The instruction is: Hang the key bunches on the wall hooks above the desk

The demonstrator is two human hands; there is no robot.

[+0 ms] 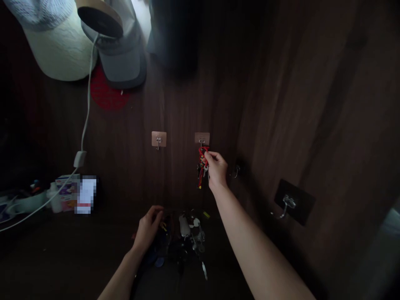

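My right hand (216,168) is closed in a pinch on a bunch of keys (200,171) with a red cord. The red loop is right at the metal hook (201,141) on the back panel; whether it hangs on the hook cannot be told. My left hand (150,225) rests low on the dark surface, fingers loosely curled with a gap at the thumb, no object seen in it. Beside it lies a pile of keys (196,235) with a pale fob (184,226) and a blue tag (159,262). Part of this pile is lost in shadow.
Left of the keys' hook is another adhesive hook (158,141). Further hooks are on the right panel, one on a black plate (295,202). Caps (120,62) hang upper left, with a white cord (88,96). Boxes (67,191) and a bottle (55,198) stand at left.
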